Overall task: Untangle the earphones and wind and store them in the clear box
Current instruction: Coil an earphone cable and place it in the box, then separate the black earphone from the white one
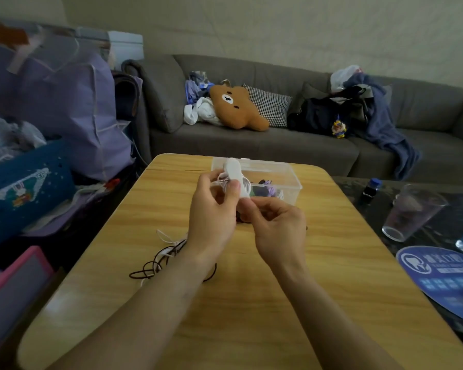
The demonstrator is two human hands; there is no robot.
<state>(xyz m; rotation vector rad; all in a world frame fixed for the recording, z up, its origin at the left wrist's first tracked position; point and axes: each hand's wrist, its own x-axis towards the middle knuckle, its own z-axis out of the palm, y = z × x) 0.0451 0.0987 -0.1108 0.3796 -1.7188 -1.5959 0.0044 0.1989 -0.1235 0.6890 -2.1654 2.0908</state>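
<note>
Head view: white earphones (234,180) are gripped by left hand (211,209) and pinched by right hand (275,222); winding seems underway, then storing in the far clear box (292,180).

text: none legible | blue round fan (439,276), right of table: white logo and printed characters, too blurred to read | dark blue bag (24,188), left: white print, unreadable
</note>
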